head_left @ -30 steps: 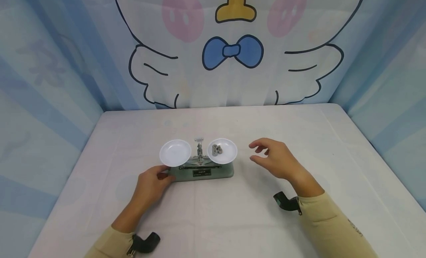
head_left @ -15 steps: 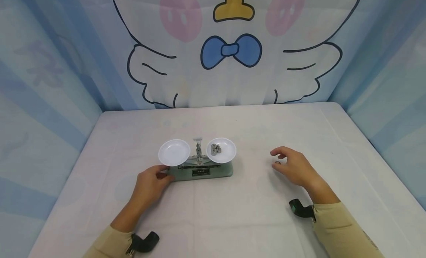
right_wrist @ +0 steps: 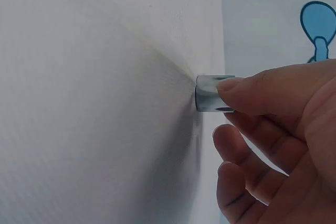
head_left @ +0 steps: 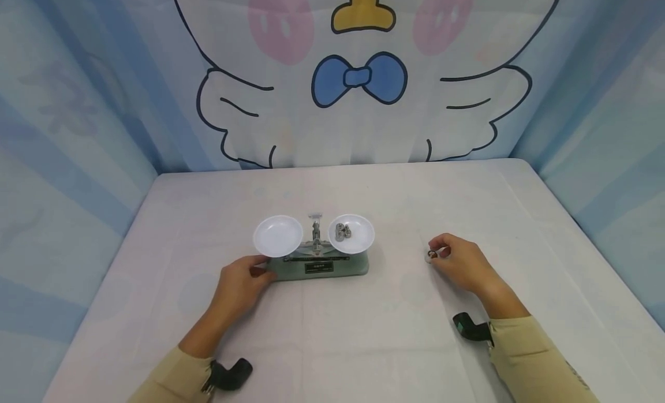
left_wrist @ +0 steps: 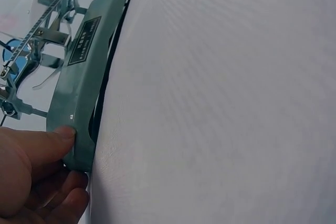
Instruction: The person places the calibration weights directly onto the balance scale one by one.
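Observation:
A green balance scale [head_left: 337,268] stands on the table, with a white left pan [head_left: 277,237] and a white right pan [head_left: 361,241]. Several small metal weights [head_left: 341,232] sit together in the right pan. My left hand [head_left: 240,286] grips the left end of the base. In the left wrist view its thumb [left_wrist: 58,137] lies on the base's front face, with the other fingers behind and below. Off to the right, my right hand [head_left: 462,264] pinches a shiny metal cylindrical weight [right_wrist: 207,95] between thumb and forefinger. That weight's bottom appears to touch the tablecloth.
A pale cloth covers the table [head_left: 332,345]. Behind it hangs a curtain [head_left: 358,131] with a cartoon print and a blue bow; blue curtains flank both sides. Each sleeve carries a black wrist camera [head_left: 471,327].
My right hand has moved right, away from the right pan, and now pinches the weight at the table. The scale has shifted slightly right with my left hand on it.

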The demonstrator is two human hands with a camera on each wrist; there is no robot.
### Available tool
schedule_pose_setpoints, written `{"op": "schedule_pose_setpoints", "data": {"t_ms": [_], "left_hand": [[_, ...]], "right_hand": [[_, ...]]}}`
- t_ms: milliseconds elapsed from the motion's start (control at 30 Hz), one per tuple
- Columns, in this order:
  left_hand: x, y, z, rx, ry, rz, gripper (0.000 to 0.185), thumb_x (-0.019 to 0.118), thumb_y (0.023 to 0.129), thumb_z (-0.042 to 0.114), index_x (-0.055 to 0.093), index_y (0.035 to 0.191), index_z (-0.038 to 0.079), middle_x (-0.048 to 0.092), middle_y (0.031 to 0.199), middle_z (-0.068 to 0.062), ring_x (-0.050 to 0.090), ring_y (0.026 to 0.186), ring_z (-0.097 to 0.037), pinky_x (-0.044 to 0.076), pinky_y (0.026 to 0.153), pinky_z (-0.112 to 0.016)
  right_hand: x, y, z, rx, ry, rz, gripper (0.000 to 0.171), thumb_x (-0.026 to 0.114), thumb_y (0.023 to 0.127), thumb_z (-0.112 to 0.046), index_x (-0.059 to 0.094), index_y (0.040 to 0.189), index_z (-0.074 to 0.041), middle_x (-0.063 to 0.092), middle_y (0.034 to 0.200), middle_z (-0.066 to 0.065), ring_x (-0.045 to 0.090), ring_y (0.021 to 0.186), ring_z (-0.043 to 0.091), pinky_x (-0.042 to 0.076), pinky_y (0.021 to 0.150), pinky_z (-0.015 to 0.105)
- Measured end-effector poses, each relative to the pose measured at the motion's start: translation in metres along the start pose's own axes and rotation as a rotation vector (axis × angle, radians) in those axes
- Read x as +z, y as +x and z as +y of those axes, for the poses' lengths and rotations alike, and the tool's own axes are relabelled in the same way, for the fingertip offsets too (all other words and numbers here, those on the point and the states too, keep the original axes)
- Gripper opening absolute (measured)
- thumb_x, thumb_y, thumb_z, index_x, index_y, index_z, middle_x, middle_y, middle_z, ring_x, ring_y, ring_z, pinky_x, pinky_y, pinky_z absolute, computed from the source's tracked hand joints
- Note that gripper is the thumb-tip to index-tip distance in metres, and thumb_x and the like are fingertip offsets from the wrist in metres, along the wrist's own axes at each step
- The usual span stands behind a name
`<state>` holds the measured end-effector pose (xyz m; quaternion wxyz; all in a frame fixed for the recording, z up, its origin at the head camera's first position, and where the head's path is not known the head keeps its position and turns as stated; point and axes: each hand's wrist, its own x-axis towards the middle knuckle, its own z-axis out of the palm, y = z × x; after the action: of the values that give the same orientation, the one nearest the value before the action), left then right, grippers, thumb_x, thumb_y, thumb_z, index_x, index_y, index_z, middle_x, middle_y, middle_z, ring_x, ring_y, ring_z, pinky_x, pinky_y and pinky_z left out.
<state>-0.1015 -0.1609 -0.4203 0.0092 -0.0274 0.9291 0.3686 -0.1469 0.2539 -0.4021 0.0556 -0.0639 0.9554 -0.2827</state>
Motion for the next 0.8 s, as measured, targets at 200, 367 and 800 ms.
{"op": "schedule_pose_setpoints", "data": {"t_ms": [200,367,800], "left_hand": [[0.002,0.001,0.004,-0.004,-0.005,0.000,0.040,0.075,0.088,0.009,0.065,0.125,-0.004,0.068,0.119,-0.019,0.068,0.102,-0.032,0.057,0.085,-0.047],[0.002,0.001,0.005,-0.008,-0.004,-0.002,0.040,0.075,0.089,0.009,0.065,0.126,-0.004,0.068,0.119,-0.019,0.068,0.102,-0.032,0.056,0.086,-0.047],[0.002,0.001,0.005,0.001,-0.010,-0.004,0.040,0.075,0.088,0.009,0.066,0.125,-0.003,0.069,0.117,-0.018,0.068,0.101,-0.031,0.057,0.085,-0.047]], "right_hand": [[0.001,0.000,0.000,-0.003,-0.009,0.004,0.025,0.067,0.091,-0.011,0.064,0.114,-0.002,0.067,0.101,0.011,0.059,0.095,0.030,0.048,0.079,0.044],[0.001,-0.001,0.000,-0.021,-0.025,0.030,0.023,0.068,0.090,-0.011,0.065,0.111,-0.002,0.067,0.097,0.010,0.060,0.092,0.029,0.048,0.078,0.044],[-0.004,-0.006,-0.022,-0.048,-0.016,0.132,0.019,0.066,0.092,-0.014,0.067,0.109,-0.005,0.068,0.098,0.013,0.058,0.084,0.029,0.047,0.072,0.040]]}}
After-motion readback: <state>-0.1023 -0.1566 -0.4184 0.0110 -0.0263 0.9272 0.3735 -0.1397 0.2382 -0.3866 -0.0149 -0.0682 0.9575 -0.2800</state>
